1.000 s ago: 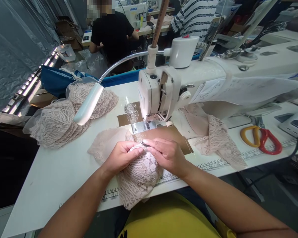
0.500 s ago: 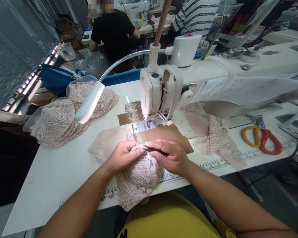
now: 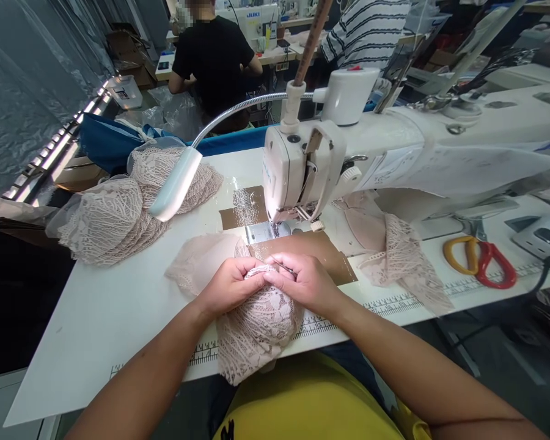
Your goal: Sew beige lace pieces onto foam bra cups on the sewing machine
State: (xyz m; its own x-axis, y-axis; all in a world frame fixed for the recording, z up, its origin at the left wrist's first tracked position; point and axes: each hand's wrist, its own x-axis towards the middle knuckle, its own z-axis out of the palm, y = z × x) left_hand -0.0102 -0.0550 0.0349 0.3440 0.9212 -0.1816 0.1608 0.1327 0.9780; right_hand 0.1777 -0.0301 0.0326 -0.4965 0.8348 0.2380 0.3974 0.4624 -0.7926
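Pale pink lace bra cup point(image 3: 268, 315) lies under both my hands in front of the sewing machine, its rounded side facing me and its lower lace hanging at the table's front edge. My left hand point(image 3: 233, 284) pinches its upper edge between thumb and fingers. Thumb to thumb with it, my right hand point(image 3: 305, 281) is closed on the same edge. A thin dark metal tool point(image 3: 284, 267) sticks out from the right fingers; its kind cannot be made out. Beyond my left hand a sheer beige piece point(image 3: 199, 260) spreads flat on the table.
The white sewing machine point(image 3: 297, 171) stands just beyond my hands, with a lamp point(image 3: 176, 183) to its left. Stacked lace cups point(image 3: 103, 214) lie at the left. Another lace piece point(image 3: 398, 256) and scissors point(image 3: 481, 260) are at the right. A person in black point(image 3: 213, 61) sits behind.
My right fingers have curled in, bringing the right thumb against the left one at the lace edge. The thin tool now shows above the right thumb. The view has shifted slightly.
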